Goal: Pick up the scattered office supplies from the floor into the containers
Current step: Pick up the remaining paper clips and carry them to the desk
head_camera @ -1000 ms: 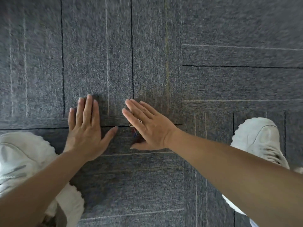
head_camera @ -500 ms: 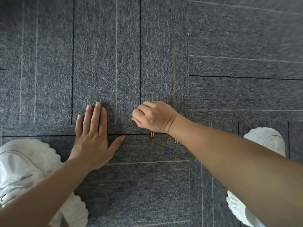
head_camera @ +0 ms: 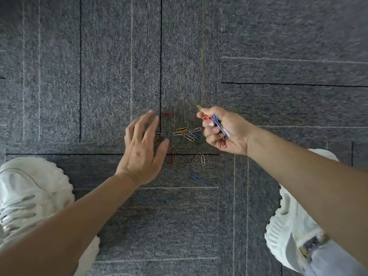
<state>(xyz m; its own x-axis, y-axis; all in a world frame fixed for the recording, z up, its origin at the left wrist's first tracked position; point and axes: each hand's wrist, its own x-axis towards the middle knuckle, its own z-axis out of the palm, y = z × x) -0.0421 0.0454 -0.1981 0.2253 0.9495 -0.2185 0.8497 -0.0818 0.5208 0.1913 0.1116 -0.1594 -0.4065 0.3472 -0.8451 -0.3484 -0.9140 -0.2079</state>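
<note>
I see the right hand (head_camera: 225,130) curled round a bunch of coloured paper clips (head_camera: 217,122), with yellow, pink and blue ones poking out past the fingers. The left hand (head_camera: 143,150) is open, fingers spread and relaxed, holding nothing (blurred, so I can't tell if it touches the floor). The loose clips (head_camera: 189,134) lie scattered on the grey carpet floor (head_camera: 99,76) between the two hands. One blue clip (head_camera: 194,176) sits apart, nearer me. Left shoe (head_camera: 29,196) and right shoe (head_camera: 288,236), both white, are at the lower corners.
</note>
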